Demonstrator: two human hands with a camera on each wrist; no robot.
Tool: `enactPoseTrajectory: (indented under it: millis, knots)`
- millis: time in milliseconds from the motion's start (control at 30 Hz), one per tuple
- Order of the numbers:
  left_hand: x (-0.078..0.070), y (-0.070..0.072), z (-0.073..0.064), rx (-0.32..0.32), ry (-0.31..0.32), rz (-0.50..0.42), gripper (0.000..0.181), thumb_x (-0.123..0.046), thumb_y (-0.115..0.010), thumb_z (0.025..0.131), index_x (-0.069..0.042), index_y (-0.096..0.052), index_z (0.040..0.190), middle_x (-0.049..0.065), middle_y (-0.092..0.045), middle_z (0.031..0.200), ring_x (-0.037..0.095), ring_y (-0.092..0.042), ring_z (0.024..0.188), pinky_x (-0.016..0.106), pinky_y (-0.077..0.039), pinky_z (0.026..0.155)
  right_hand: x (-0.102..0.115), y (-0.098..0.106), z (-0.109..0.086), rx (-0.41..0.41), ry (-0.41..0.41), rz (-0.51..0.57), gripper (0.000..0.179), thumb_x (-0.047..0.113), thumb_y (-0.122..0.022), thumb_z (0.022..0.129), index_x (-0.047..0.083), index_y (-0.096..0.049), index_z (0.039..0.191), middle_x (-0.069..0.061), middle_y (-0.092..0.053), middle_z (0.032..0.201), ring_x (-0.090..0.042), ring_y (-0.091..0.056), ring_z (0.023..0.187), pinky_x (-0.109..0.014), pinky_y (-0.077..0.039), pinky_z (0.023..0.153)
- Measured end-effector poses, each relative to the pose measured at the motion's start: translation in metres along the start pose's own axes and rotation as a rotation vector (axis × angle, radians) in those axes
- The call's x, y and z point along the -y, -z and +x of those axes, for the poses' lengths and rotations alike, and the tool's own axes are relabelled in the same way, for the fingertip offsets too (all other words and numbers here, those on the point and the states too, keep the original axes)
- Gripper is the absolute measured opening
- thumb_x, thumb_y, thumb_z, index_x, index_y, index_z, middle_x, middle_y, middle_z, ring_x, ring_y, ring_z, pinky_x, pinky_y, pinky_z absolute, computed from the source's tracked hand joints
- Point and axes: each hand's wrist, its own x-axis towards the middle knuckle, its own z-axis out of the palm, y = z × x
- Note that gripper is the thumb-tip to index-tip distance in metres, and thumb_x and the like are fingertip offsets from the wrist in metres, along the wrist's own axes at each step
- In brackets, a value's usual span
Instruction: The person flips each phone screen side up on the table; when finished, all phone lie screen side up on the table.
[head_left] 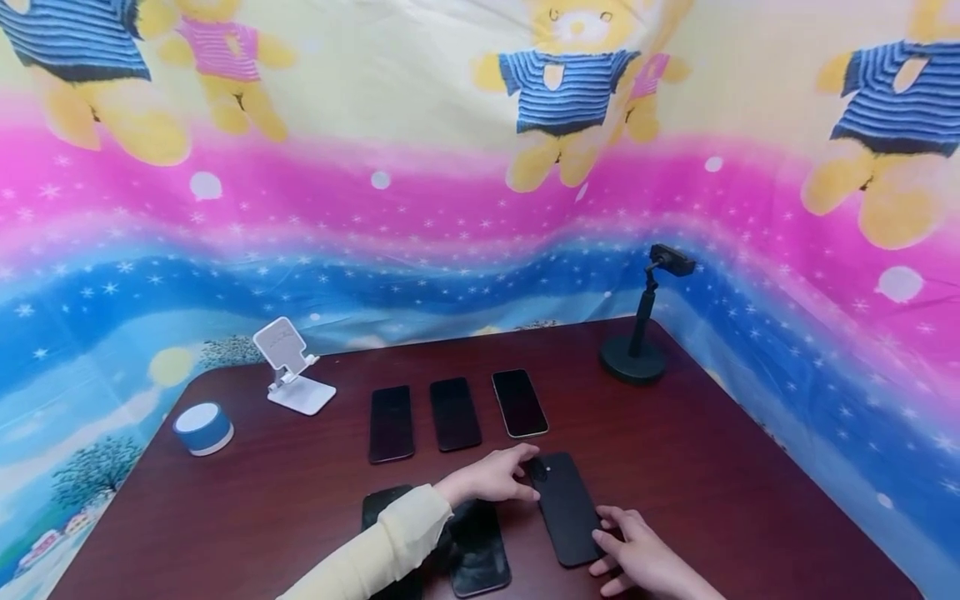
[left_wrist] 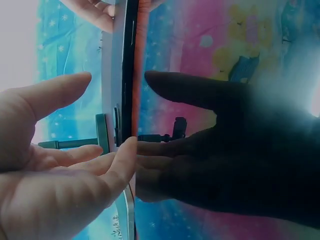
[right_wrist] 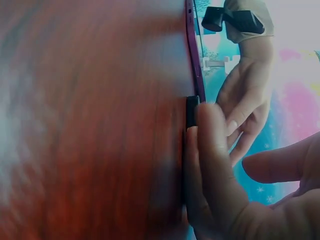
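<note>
A black smartphone (head_left: 567, 512) lies back up on the table, slightly slanted, with its camera at the far left corner. My left hand (head_left: 491, 477) is at that corner: index fingertip by the top edge, thumb by the left side. In the left wrist view, the thumb stands apart from the phone (left_wrist: 129, 65). My right hand (head_left: 637, 552) has its fingers extended along the phone's lower right edge, touching it. Its thumb is raised away in the right wrist view. Two dark phones, one of them glossy (head_left: 480, 554), lie under and beside my left forearm, partly hidden.
Behind lie three screen-up phones: left (head_left: 392, 423), middle (head_left: 454, 414) and right (head_left: 521, 403). A white folding stand (head_left: 302, 394) and a blue-and-white round object (head_left: 203, 428) are at the left. A black camera stand (head_left: 633, 358) occupies the far right corner, near the printed curtain (head_left: 450, 275).
</note>
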Motion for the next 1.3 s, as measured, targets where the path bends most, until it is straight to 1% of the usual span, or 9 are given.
enactPoseTrajectory:
  millis: [133, 233, 367, 467, 733, 933, 1033, 1167, 1300]
  knots:
    - [0.003, 0.001, -0.006, -0.005, -0.004, -0.014, 0.065, -0.015, -0.07, 0.085, 0.001, -0.041, 0.141, 0.016, -0.048, 0.143, 0.033, -0.056, 0.12, 0.033, -0.049, 0.095, 0.001, -0.004, 0.003, 0.009, -0.009, 0.027, 0.059, 0.01, -0.047, 0.1, -0.021, -0.015, 0.139, -0.033, -0.022, 0.121, -0.021, -0.066, 0.077, -0.039, -0.058, 0.065]
    - [0.003, 0.002, -0.01, -0.015, -0.017, -0.037, 0.063, -0.012, -0.068, 0.086, 0.001, -0.041, 0.141, 0.018, -0.047, 0.143, 0.036, -0.053, 0.122, 0.04, -0.048, 0.097, 0.001, -0.006, 0.005, 0.002, 0.019, 0.034, 0.059, 0.006, -0.048, 0.098, -0.022, -0.016, 0.138, -0.035, -0.021, 0.121, -0.021, -0.066, 0.076, -0.039, -0.058, 0.068]
    - [0.001, 0.001, -0.012, -0.052, -0.016, -0.116, 0.06, -0.006, -0.064, 0.087, 0.002, -0.039, 0.141, 0.023, -0.048, 0.14, 0.039, -0.051, 0.123, 0.048, -0.045, 0.099, 0.002, -0.007, 0.004, -0.011, 0.036, 0.028, 0.058, 0.003, -0.049, 0.097, -0.023, -0.017, 0.137, -0.037, -0.02, 0.122, -0.021, -0.065, 0.075, -0.037, -0.059, 0.07]
    - [0.0, -0.002, -0.013, -0.098, -0.002, -0.173, 0.062, -0.002, -0.061, 0.087, 0.003, -0.036, 0.143, 0.026, -0.05, 0.135, 0.04, -0.052, 0.12, 0.051, -0.044, 0.098, 0.004, -0.007, 0.003, -0.015, 0.02, 0.015, 0.06, 0.005, -0.052, 0.096, -0.024, -0.018, 0.137, -0.038, -0.02, 0.122, -0.02, -0.064, 0.074, -0.036, -0.058, 0.07]
    - [-0.005, -0.005, -0.017, -0.174, 0.048, -0.233, 0.06, 0.001, -0.059, 0.088, 0.003, -0.036, 0.143, 0.028, -0.055, 0.127, 0.036, -0.062, 0.106, 0.045, -0.051, 0.085, 0.002, -0.012, 0.003, -0.058, 0.059, -0.086, 0.07, 0.012, -0.063, 0.091, -0.024, -0.023, 0.134, -0.037, -0.027, 0.12, -0.021, -0.066, 0.073, -0.036, -0.059, 0.067]
    - [-0.011, -0.006, -0.022, -0.239, 0.095, -0.242, 0.058, -0.005, -0.063, 0.087, 0.007, -0.041, 0.139, 0.027, -0.059, 0.123, 0.038, -0.059, 0.111, 0.049, -0.049, 0.089, 0.004, -0.017, 0.001, -0.103, 0.065, -0.182, 0.073, 0.016, -0.07, 0.086, -0.023, -0.03, 0.132, -0.036, -0.032, 0.116, -0.02, -0.065, 0.07, -0.035, -0.058, 0.063]
    - [-0.014, -0.006, -0.026, -0.273, 0.108, -0.291, 0.06, -0.006, -0.063, 0.087, 0.01, -0.039, 0.139, 0.027, -0.058, 0.123, 0.038, -0.061, 0.105, 0.046, -0.053, 0.084, 0.004, -0.018, 0.002, -0.109, 0.063, -0.253, 0.077, 0.021, -0.074, 0.082, -0.021, -0.032, 0.131, -0.034, -0.034, 0.115, -0.019, -0.062, 0.066, -0.032, -0.056, 0.061]
    - [-0.019, -0.008, -0.031, -0.304, 0.093, -0.381, 0.061, -0.004, -0.063, 0.086, 0.013, -0.037, 0.139, 0.029, -0.055, 0.126, 0.032, -0.067, 0.091, 0.038, -0.057, 0.073, 0.003, -0.018, 0.002, -0.119, 0.053, -0.36, 0.082, 0.026, -0.079, 0.077, -0.018, -0.036, 0.131, -0.03, -0.039, 0.115, -0.018, -0.057, 0.066, -0.03, -0.05, 0.063]
    - [-0.027, -0.008, -0.037, -0.319, 0.059, -0.382, 0.062, -0.004, -0.064, 0.085, 0.013, -0.037, 0.138, 0.029, -0.054, 0.127, 0.027, -0.068, 0.086, 0.032, -0.056, 0.068, 0.004, -0.02, 0.002, -0.163, 0.059, -0.443, 0.085, 0.031, -0.082, 0.073, -0.016, -0.04, 0.129, -0.027, -0.042, 0.115, -0.023, -0.057, 0.083, -0.038, -0.05, 0.074]
